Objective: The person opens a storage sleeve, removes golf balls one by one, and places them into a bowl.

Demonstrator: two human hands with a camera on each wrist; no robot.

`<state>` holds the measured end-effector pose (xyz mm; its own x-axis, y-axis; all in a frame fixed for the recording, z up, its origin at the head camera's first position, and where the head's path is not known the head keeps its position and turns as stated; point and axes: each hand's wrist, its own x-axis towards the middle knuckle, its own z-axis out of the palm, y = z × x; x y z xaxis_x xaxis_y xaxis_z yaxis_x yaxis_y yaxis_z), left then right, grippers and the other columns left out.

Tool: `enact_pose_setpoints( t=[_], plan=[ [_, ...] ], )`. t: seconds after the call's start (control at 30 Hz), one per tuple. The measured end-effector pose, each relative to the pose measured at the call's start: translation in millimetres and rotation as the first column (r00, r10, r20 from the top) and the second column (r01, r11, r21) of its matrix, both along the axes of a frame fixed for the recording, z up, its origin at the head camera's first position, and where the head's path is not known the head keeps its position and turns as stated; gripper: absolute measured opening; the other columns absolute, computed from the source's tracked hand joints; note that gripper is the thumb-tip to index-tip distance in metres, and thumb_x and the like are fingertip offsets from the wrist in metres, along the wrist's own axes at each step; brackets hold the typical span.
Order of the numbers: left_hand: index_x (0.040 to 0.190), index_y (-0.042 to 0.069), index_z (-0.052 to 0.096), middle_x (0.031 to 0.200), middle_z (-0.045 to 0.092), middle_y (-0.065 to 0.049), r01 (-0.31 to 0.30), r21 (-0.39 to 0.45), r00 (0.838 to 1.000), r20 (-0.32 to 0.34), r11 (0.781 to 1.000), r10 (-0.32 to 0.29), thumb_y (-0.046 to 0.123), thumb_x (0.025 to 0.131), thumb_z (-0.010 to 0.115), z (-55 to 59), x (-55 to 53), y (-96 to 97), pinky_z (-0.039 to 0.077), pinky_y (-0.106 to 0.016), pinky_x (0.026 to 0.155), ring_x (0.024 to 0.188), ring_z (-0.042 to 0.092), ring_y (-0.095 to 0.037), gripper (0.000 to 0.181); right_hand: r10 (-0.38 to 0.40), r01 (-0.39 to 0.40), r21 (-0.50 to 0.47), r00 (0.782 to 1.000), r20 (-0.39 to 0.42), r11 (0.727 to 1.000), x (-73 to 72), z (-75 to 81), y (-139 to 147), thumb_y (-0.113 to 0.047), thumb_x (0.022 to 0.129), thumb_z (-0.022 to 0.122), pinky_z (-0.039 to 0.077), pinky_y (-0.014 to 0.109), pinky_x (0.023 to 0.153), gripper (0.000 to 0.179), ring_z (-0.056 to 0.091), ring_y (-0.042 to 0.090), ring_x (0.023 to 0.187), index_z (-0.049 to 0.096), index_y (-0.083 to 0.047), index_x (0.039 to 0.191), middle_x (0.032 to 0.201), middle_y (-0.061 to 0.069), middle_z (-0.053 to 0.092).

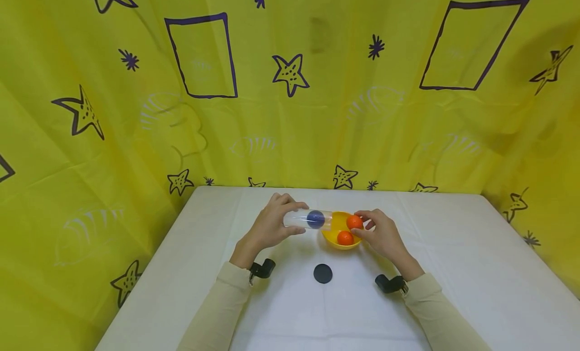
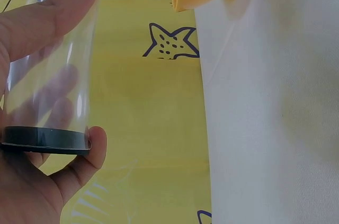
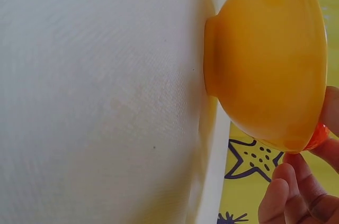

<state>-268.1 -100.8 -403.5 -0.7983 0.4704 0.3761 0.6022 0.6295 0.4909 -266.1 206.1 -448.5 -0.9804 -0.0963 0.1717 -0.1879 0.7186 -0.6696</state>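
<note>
My left hand (image 1: 271, 221) grips a clear tube (image 1: 296, 219) on its side above the table, its mouth over the left rim of a yellow bowl (image 1: 336, 222). Inside the tube lies a blue ball (image 1: 315, 219). In the left wrist view a black cap (image 2: 45, 139) closes the tube's near end. With thumb and fingers, my right hand (image 1: 384, 234) pinches an orange ball (image 1: 355, 222) at the bowl's right rim. Another orange ball (image 1: 345, 238) sits in the bowl. From the right wrist, the bowl (image 3: 270, 60) mostly hides the pinched ball (image 3: 318, 136).
A black round lid (image 1: 323, 273) lies flat on the white table (image 1: 290, 310), in front of the bowl and between my forearms. Behind the table's far edge hangs a yellow curtain (image 1: 317, 139) with drawn stars, which also runs along both sides.
</note>
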Motion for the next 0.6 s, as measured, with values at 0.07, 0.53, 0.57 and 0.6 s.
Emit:
enact_pose_setpoints(
  t=[0.07, 0.53, 0.57, 0.6],
  plan=[
    [0.125, 0.020, 0.072, 0.116, 0.064, -0.010, 0.001, -0.001, 1.000, -0.004, 1.000, -0.001, 0.026, 0.082, 0.087, 0.0, 0.0, -0.1, 0.046, -0.034, 0.087, 0.109, 0.045, -0.020, 0.045, 0.003, -0.003, 0.004, 1.000, 0.005, 1.000, 0.0, -0.5, 0.1, -0.022, 0.090, 0.080, 0.048, 0.029, 0.073, 0.048, 0.057, 0.027, 0.096, 0.065, -0.005, 0.132, 0.116, 0.018, 0.062],
    [0.124, 0.020, 0.073, 0.114, 0.064, -0.008, -0.008, 0.003, 1.000, 0.002, 1.000, 0.008, 0.024, 0.082, 0.088, 0.1, 0.4, 0.4, 0.045, -0.032, 0.085, 0.107, 0.045, -0.019, 0.045, 0.005, -0.005, -0.004, 1.000, 0.012, 1.000, -0.3, -2.6, 0.8, -0.019, 0.094, 0.075, 0.050, 0.028, 0.074, 0.036, 0.057, 0.029, 0.099, 0.068, -0.005, 0.126, 0.118, 0.019, 0.061],
    [0.124, 0.020, 0.073, 0.115, 0.064, -0.009, -0.007, 0.003, 1.000, 0.005, 1.000, 0.007, 0.024, 0.082, 0.088, 0.2, 0.4, 0.3, 0.045, -0.033, 0.085, 0.107, 0.045, -0.019, 0.045, 0.001, -0.001, -0.005, 1.000, 0.013, 1.000, -0.3, -2.3, 0.7, -0.018, 0.094, 0.074, 0.050, 0.028, 0.074, 0.033, 0.057, 0.030, 0.100, 0.068, -0.005, 0.125, 0.118, 0.019, 0.061],
    [0.124, 0.020, 0.073, 0.114, 0.064, -0.009, -0.008, 0.003, 1.000, 0.004, 1.000, 0.008, 0.024, 0.082, 0.088, 0.3, 0.4, 0.3, 0.045, -0.033, 0.085, 0.107, 0.045, -0.019, 0.045, -0.004, 0.004, -0.007, 1.000, 0.013, 1.000, -0.2, -2.0, 0.5, -0.017, 0.095, 0.073, 0.050, 0.028, 0.074, 0.031, 0.057, 0.030, 0.100, 0.069, -0.005, 0.123, 0.118, 0.019, 0.061]
  ],
)
